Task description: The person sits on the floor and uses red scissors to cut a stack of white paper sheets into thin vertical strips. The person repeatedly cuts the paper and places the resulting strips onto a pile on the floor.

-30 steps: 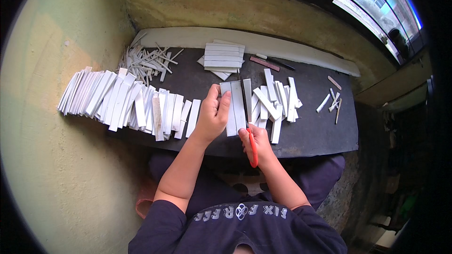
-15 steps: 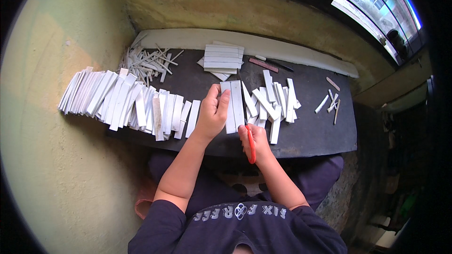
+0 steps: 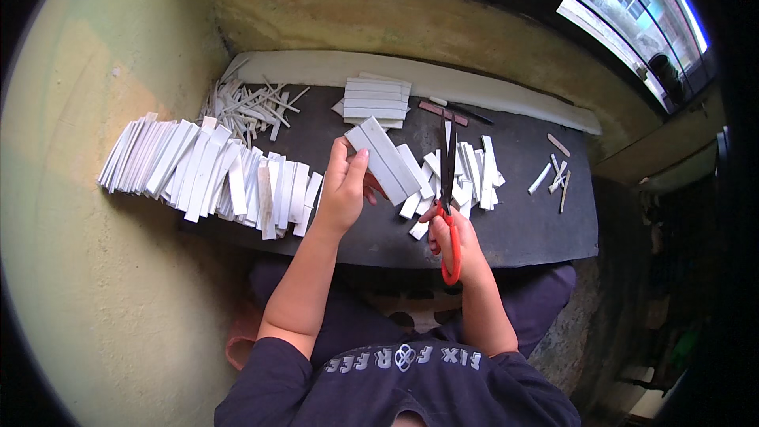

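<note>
Left hand now holds the white strip stack lifted and tilted off the worktop; scissors in right hand now point blades up beside the stack.

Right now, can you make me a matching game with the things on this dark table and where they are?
Things:
1. scissors
2. wide white strip
3. long row of white strips
4. neat stack of white strips

Places:
A. at the back of the table
B. in the left hand
C. in the right hand
D. along the table's left part

Pairs: 1-C, 2-B, 3-D, 4-A
</note>
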Tool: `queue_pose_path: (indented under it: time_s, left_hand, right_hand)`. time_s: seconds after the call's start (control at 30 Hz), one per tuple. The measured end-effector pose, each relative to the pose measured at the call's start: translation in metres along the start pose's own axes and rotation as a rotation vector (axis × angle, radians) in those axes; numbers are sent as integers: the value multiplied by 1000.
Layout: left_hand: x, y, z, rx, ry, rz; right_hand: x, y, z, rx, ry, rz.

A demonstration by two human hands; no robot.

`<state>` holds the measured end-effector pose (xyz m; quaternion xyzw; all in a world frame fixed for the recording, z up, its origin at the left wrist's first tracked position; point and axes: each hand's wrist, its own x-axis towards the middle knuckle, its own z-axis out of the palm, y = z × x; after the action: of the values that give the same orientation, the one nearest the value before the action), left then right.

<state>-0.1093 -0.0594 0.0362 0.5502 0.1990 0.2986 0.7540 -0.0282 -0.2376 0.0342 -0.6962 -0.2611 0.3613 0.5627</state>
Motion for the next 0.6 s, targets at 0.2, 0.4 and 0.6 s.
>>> queue_pose_path:
  time_s: [0.2,0.4,0.6]
  left_hand:
    - [-3,-1,-7,8,-40,236]
    - [-2,-1,-9,118,138,504]
    - [-6,5,-4,160,291,604]
  right_hand:
    - [-14,0,9,-181,-160,-39]
    - [-19,-1,20,-249,-271,-67]
    - [-20,-9,22,-391,-316,-13]
